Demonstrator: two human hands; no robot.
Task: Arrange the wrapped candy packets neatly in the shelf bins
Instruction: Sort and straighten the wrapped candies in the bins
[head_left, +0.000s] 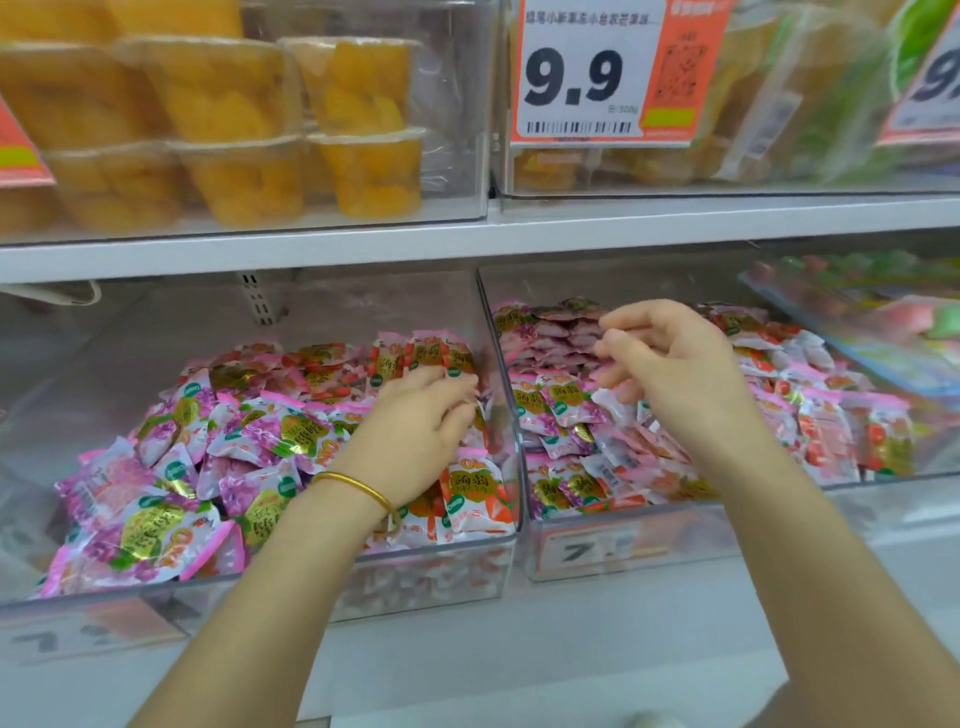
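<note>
Fingers of left hand curled round candy packets, right hand relaxed, bin wall between, fruit cups above

Lower shelf, clear plastic candy bins: 2, left bin and right bin.
Small pink-and-white wrapped candy packets: heaped in both bins, too many to count.
Upper shelf, clear cups of yellow fruit: at least 6.
Orange-and-white price tags: 1 whole, 2 cut off by the frame edges.
Bare hands: 2, left hand and right hand.
Thin gold bangle: 1.
</note>
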